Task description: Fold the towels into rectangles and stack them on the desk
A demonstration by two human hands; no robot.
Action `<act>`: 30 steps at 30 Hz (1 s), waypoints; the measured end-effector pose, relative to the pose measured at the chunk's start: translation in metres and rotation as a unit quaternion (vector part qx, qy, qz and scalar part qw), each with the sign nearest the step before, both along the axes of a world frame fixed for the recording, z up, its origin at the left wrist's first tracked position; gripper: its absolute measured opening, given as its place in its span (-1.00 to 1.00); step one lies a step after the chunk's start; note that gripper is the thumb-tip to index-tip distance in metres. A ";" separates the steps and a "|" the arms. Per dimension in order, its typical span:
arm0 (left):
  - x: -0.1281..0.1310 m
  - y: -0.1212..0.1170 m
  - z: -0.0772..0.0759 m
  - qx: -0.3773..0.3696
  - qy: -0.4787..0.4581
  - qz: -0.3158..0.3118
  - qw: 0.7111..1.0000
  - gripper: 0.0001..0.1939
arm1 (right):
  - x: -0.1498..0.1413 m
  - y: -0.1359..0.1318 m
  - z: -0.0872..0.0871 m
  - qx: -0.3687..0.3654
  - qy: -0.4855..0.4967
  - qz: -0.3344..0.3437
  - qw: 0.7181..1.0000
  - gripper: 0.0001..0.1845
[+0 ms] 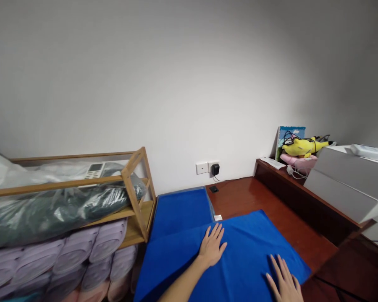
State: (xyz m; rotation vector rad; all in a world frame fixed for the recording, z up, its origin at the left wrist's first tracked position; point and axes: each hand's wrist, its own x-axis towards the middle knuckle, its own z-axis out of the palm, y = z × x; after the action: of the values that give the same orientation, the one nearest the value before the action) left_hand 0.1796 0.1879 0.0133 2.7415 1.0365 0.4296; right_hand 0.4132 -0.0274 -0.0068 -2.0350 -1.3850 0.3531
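Head cam: L hand (211, 246) is palm-down on the blue cloth (239, 256), fingers spread fairly wide; R hand (285, 280), cut off by the bottom of the frame, is flat on it too, fingers a bit apart. Neither is pinching anything, as far as we see; we're pressing, not gripping.

Under our palms the cloth looks thin, w/ shallow creases, so prob. light, limp & not fragile. We'd guess a matte, fabric-like surface w/ decent friction, not slippery to the skin, tho' it may slide on the glossy wood. One hand likely shifts it; two keep it from bunching. Best holds, we judge: the far corner & the R corner, both lying free on the reddish tabletop (239, 197); pinch there, thumb under. Mid-cloth grabs would prob. just wrinkle it. The near edge is out of frame, so can't tell abt that.

Beyond L hand, a blue panel w/ a greyish side edge (184, 209) adjoins the cloth; we can't tell if they're joined. A small white tag (218, 217) is just beside it. Further out: black plug (215, 169) at the wall, wooden rack (134, 193) on our L, raised dark-red ledge (290, 184) w/ grey boxes (340, 180) on our R.
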 end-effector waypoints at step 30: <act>0.001 -0.030 -0.005 -0.044 0.040 0.023 0.998 -0.36 | 0.089 0.139 -0.002 -0.051 -0.167 -0.046 0.984 -0.25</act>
State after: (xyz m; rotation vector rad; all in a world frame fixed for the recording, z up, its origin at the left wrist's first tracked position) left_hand 0.1808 0.1580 0.0087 2.6806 1.1128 0.2747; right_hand 0.5026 0.1119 -0.0084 -2.3121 -1.4868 0.0407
